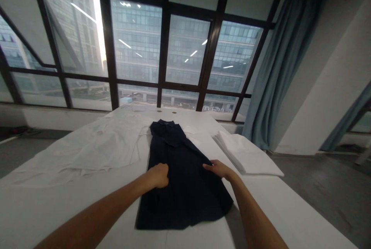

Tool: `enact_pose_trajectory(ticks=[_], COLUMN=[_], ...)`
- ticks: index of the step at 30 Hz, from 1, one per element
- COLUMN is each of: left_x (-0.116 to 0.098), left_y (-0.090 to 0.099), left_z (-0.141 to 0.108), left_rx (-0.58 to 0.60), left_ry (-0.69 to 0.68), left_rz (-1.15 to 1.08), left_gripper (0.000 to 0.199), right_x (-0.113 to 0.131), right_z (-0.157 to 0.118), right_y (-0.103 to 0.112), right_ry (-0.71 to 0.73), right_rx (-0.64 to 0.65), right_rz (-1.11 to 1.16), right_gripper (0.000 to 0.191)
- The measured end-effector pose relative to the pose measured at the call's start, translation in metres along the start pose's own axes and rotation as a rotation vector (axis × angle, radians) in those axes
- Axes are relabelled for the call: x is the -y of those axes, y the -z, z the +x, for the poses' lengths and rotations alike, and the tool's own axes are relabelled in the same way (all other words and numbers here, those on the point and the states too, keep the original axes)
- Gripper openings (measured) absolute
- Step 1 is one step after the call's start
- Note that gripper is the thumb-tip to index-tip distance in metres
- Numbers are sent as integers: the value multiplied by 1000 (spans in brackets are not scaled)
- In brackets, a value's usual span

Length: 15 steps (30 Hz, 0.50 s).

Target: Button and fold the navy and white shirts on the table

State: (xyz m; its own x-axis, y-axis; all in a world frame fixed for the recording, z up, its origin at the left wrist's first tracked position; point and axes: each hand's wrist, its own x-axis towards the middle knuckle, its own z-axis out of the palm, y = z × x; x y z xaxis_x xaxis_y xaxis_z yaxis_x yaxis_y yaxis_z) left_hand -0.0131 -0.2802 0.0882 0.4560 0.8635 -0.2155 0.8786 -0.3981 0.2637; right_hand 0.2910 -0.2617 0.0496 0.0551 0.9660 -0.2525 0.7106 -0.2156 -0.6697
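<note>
A dark navy garment with a collar lies lengthwise on the white table, its collar at the far end and its wide hem toward me. My left hand is closed on the cloth left of the garment's middle. At the right edge, my right hand pinches the fabric between thumb and fingers, and that edge is slightly raised. Part of the garment under my left hand is hidden.
Thin, crumpled white sheets cover the table's left part. A folded white stack sits near the right edge. Beyond are windows with dark frames and a blue curtain beside a pillar.
</note>
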Motion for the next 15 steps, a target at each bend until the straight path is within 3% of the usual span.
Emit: enact_pose_trajectory(ticks=[3,6,7,11,12,15], left_x=[-4,13,22,58,65,77], left_y=[-5,-5,-5,-22,-29,-47], left_z=[5,10,10,6,3,-4], left_rx=[160,299,245,-192,-214,-124], left_ry=[59,16,-54,-371,-419,-483], left_rz=[-106,-303,-323,-127,-71,15], left_gripper=[34,43,44,49,55,64], right_x=[2,7,9,21,25,40], right_z=[-2,-7,-10,-22,-24,-29], right_y=[1,5,7,12,12,4], right_ry=[6,13,18,38,43,84], right_rx=[-13,-43,-52,-9,6,12], right_rz=[6,32,46,111,125,164], right_gripper=[47,47,47,43,42,47])
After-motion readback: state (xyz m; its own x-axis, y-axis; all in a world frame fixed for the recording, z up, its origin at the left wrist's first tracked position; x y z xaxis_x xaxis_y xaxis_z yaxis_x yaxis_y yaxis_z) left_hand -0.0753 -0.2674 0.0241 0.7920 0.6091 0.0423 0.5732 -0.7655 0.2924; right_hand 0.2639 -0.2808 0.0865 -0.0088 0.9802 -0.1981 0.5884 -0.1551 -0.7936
